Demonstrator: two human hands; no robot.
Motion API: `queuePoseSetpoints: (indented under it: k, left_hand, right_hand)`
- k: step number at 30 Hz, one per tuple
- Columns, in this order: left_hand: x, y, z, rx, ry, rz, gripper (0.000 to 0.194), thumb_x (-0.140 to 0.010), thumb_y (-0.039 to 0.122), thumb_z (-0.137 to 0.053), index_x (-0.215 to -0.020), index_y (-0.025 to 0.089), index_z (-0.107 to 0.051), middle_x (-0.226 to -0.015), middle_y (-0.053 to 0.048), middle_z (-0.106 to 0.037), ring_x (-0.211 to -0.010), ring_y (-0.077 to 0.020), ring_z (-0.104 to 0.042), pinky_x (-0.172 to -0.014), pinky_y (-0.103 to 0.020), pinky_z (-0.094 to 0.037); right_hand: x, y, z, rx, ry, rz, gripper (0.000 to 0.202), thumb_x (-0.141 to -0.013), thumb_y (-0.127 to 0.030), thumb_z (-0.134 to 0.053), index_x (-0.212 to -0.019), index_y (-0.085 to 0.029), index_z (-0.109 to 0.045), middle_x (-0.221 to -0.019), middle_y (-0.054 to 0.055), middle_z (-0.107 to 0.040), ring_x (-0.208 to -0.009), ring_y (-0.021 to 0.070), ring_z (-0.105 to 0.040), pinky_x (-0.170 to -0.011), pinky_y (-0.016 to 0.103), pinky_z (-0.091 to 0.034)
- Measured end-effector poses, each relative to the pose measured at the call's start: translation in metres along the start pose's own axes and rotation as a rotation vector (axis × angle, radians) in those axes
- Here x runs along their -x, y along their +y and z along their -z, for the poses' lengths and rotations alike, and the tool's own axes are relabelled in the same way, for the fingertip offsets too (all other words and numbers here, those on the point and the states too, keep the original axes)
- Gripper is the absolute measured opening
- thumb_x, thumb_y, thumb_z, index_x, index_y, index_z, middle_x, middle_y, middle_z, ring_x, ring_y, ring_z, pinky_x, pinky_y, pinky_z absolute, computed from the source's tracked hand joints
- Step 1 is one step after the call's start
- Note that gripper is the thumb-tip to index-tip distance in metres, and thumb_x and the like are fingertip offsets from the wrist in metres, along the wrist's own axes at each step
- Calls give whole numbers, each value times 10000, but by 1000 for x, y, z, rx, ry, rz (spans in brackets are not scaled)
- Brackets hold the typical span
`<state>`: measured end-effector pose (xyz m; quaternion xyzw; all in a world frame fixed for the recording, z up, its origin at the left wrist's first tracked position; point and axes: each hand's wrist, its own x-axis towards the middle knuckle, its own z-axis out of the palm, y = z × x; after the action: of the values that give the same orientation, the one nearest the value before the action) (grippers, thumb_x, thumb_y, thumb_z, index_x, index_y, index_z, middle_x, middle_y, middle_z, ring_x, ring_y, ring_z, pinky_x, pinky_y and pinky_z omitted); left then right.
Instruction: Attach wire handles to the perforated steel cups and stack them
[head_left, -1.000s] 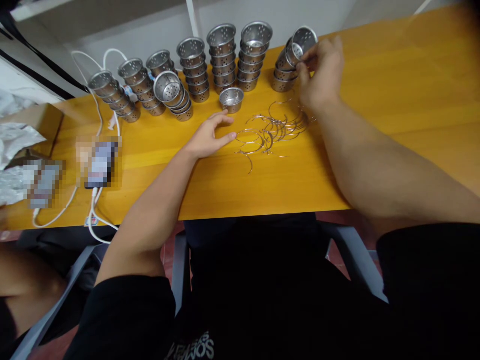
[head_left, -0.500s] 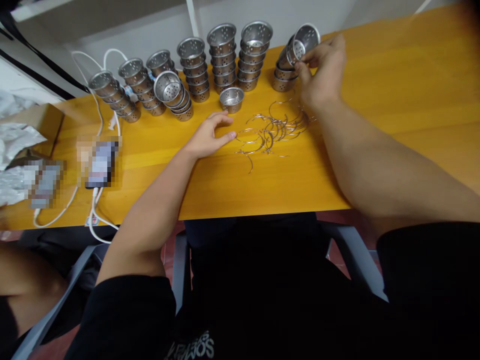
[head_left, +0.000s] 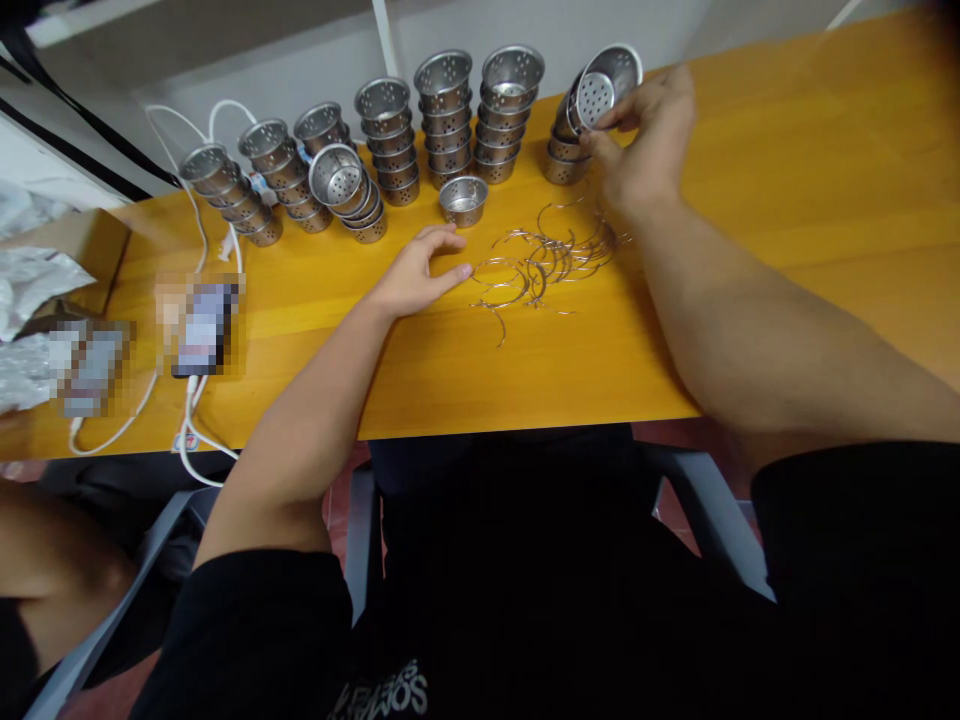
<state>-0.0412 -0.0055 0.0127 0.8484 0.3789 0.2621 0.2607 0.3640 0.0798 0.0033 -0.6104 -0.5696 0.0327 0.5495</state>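
My right hand (head_left: 652,140) is closed on the rim of a perforated metal cup (head_left: 609,85), thumb low and fingers at its right side. That cup is tilted with its mouth facing up and to the right, at the top of a short leaning stack (head_left: 568,160). Resting on the table, my left hand (head_left: 424,270) has its fingers apart and holds nothing. Its thumb tip is beside a loose heap of thin curved metal wires (head_left: 555,258). Just beyond its fingers stands a single perforated metal cup (head_left: 463,202), upright.
Several stacks of the same cups (head_left: 448,120) line the back of the yellow table (head_left: 465,375), one leaning stack (head_left: 345,185) slightly forward. At left lie two blurred phones (head_left: 204,330) on white cables (head_left: 187,430), near a cardboard box (head_left: 105,250). Another person's leg shows at lower left.
The cup in my right hand has turned slightly, showing more of its perforated bottom, and shifted a little. My left hand has stayed in place.
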Motion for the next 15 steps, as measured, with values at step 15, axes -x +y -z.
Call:
queuePoseSetpoints:
  k: [15]
  left_hand:
    - [0,-2,1,9,-15,10,556,-1060,529,-938,-1534,251,-855,-1888,-214,-747,-1837,-428,-691,-1639,-653,-499]
  right_hand:
    - [2,-3,-3,78,19,29,487,-947,166,-1047,-998,-284,-867,-1422,63,-744,-1246,259,-688,-1208,506,-646]
